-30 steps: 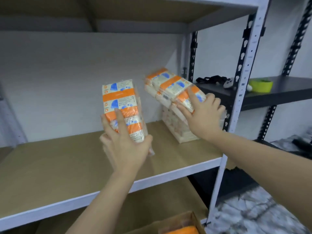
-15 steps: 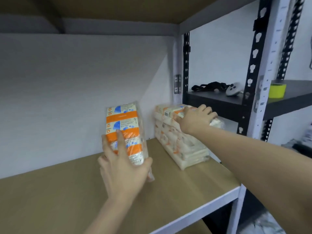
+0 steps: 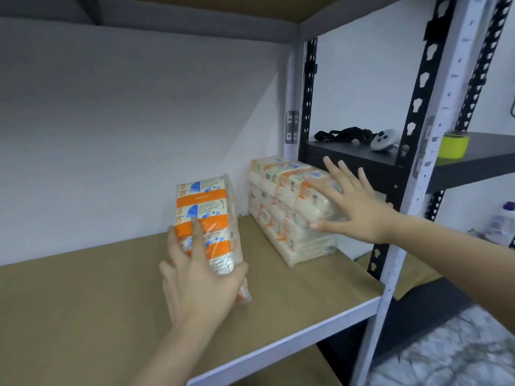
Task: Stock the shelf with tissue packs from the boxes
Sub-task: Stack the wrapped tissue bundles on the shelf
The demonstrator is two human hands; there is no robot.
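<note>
A stack of tissue packs (image 3: 287, 215) in clear wrap with orange bands lies in the back right corner of the brown shelf board (image 3: 83, 302). My right hand (image 3: 351, 207) is spread with straight fingers against the front of that stack. My left hand (image 3: 198, 277) grips another orange, white and blue tissue pack (image 3: 204, 215), held upright just above the board, left of the stack. The boxes are out of view.
A white upright post (image 3: 418, 207) bounds the shelf on the right. Beyond it a black shelf (image 3: 473, 162) carries a black strap (image 3: 345, 135), a white controller (image 3: 386, 139) and a yellow-green tape roll (image 3: 454, 144). A white bottle (image 3: 501, 227) stands lower right.
My right hand laid its pack onto the corner stack, let go and now spreads flat against it. My left hand lowered its upright pack toward the board.
</note>
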